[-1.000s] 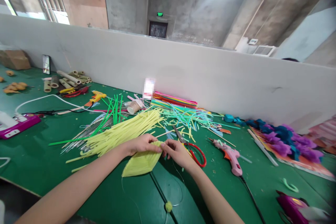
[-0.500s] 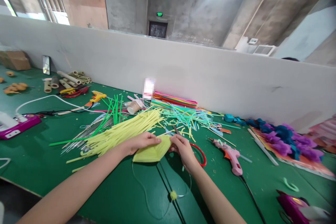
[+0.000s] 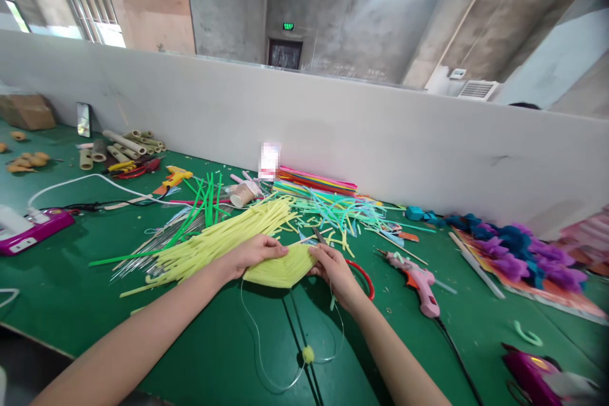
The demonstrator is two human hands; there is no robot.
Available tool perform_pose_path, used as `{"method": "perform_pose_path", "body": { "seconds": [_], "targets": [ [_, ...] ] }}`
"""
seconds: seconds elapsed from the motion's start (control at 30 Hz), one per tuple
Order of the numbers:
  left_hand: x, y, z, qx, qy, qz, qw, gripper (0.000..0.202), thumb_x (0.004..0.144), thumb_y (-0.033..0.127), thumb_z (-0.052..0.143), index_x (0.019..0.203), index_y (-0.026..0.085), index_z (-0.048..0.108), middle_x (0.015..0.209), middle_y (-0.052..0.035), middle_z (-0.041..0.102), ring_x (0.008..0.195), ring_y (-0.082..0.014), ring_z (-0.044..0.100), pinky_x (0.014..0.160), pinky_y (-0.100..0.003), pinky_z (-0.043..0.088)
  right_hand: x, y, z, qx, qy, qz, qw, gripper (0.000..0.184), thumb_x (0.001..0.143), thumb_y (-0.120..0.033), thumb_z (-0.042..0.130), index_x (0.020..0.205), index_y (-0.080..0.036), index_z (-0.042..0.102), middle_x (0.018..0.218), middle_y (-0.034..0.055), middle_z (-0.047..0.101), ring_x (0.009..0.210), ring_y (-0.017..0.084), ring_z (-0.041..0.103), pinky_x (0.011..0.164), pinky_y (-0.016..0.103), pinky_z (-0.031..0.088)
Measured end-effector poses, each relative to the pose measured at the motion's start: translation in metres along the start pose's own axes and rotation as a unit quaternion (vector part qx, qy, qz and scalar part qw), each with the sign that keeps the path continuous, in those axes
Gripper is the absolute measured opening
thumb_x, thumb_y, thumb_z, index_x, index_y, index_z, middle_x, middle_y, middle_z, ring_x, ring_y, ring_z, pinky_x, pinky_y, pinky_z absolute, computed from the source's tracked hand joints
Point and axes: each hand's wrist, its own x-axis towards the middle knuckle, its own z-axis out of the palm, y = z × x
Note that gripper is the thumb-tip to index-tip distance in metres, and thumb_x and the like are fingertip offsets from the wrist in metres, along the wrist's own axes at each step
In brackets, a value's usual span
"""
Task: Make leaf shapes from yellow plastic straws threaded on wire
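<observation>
A folded yellow piece made of pipe cleaners (image 3: 280,268) is stretched between my two hands above the table. My left hand (image 3: 257,256) pinches its left part with thumb and fingers. At its right end my right hand (image 3: 332,268) is closed on the edge, some fingertips hidden behind it. A thin clear cord (image 3: 259,336) hangs from the piece in a loop, with a small fuzzy yellow ball (image 3: 308,354) at its bottom. Red-handled scissors (image 3: 364,279) lie behind my right hand, partly covered by it.
Loose yellow pipe cleaners (image 3: 223,238) lie beyond my left forearm. A pink glue gun (image 3: 419,282) with a black cord rests to the right, a yellow glue gun (image 3: 177,176) at back left. Purple power strips (image 3: 45,228) sit at both sides. A white partition (image 3: 380,133) borders the table.
The yellow piece has tipped and opened out wider and flatter between my hands. The cord and the ball have swung slightly left.
</observation>
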Motion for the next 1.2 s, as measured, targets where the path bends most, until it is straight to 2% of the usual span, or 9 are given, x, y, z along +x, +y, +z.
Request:
{"method": "perform_pose_path", "body": {
  "seconds": [0.1, 0.27, 0.4, 0.57, 0.73, 0.9, 1.2],
  "targets": [
    [0.0, 0.0011, 0.0008, 0.007, 0.021, 0.003, 1.0, 0.05, 0.062, 0.057, 0.074, 0.087, 0.014, 0.068, 0.085, -0.0067, 0.071, 0.077, -0.0204, 0.064, 0.064, -0.027, 0.045, -0.0002, 0.0015, 0.0011, 0.003, 0.006, -0.002, 1.0, 0.03, 0.071, -0.045, 0.07, 0.07, -0.018, 0.058, 0.07, 0.0007, 0.061, 0.064, 0.014, 0.06, 0.063, 0.027, 0.054],
    [0.0001, 0.0009, 0.0034, 0.0, 0.077, 0.01, 0.997, 0.048, 0.065, 0.056, 0.072, 0.094, 0.017, 0.069, 0.095, -0.0058, 0.071, 0.09, -0.0224, 0.063, 0.071, -0.028, 0.049, 0.0017, 0.0083, 0.0, 0.025, 0.055, -0.027, 0.998, 0.027, 0.075, -0.047, 0.065, 0.074, -0.021, 0.056, 0.071, -0.0001, 0.06, 0.067, 0.015, 0.06, 0.061, 0.028, 0.055],
    [0.0016, -0.0016, 0.003, -0.037, 0.07, 0.011, 0.997, 0.047, 0.065, 0.052, 0.073, 0.095, 0.017, 0.066, 0.093, -0.0063, 0.069, 0.088, -0.0225, 0.063, 0.065, -0.03, 0.052, 0.0034, 0.0087, -0.002, 0.034, 0.077, -0.027, 0.996, 0.025, 0.077, -0.046, 0.062, 0.081, -0.022, 0.057, 0.079, 0.0026, 0.063, 0.068, 0.017, 0.06, 0.055, 0.029, 0.055],
    [0.0061, -0.0053, -0.0013, -0.064, 0.066, 0.036, 0.995, 0.04, 0.068, 0.048, 0.073, 0.09, 0.016, 0.067, 0.091, -0.0058, 0.07, 0.083, -0.02, 0.063, 0.066, -0.027, 0.05, 0.002, 0.0047, -0.0006, 0.03, 0.046, 0.002, 0.998, 0.028, 0.08, -0.045, 0.06, 0.088, -0.019, 0.062, 0.073, 0.0048, 0.064, 0.057, 0.017, 0.06, 0.05, 0.031, 0.056],
    [0.0073, -0.0049, -0.002, -0.068, 0.072, 0.033, 0.995, 0.038, 0.069, 0.046, 0.072, 0.091, 0.015, 0.067, 0.091, -0.0063, 0.07, 0.082, -0.0185, 0.064, 0.063, -0.024, 0.05, 0.0008, 0.002, 0.0004, 0.041, 0.039, 0.014, 0.998, 0.029, 0.08, -0.044, 0.062, 0.085, -0.015, 0.065, 0.066, 0.0042, 0.063, 0.056, 0.016, 0.06, 0.054, 0.031, 0.058],
    [0.0052, 0.001, 0.0022, -0.092, 0.095, 0.043, 0.99, 0.04, 0.07, 0.046, 0.072, 0.094, 0.015, 0.065, 0.094, -0.0075, 0.067, 0.078, -0.0181, 0.063, 0.056, -0.025, 0.053, 0.0007, 0.0012, 0.0004, 0.063, 0.078, -0.002, 0.995, 0.029, 0.081, -0.042, 0.061, 0.091, -0.016, 0.064, 0.073, 0.0031, 0.065, 0.055, 0.014, 0.059, 0.054, 0.029, 0.059],
    [0.0061, 0.0031, -0.0002, -0.084, 0.109, 0.065, 0.988, 0.03, 0.068, 0.04, 0.072, 0.081, 0.014, 0.064, 0.081, -0.0048, 0.063, 0.074, -0.0167, 0.06, 0.052, -0.022, 0.049, 0.0013, -0.0003, -0.0034, 0.054, 0.058, 0.016, 0.997, 0.02, 0.083, -0.031, 0.056, 0.09, -0.014, 0.065, 0.078, 0.0065, 0.067, 0.059, 0.014, 0.061, 0.057, 0.031, 0.06]
  ]
}}
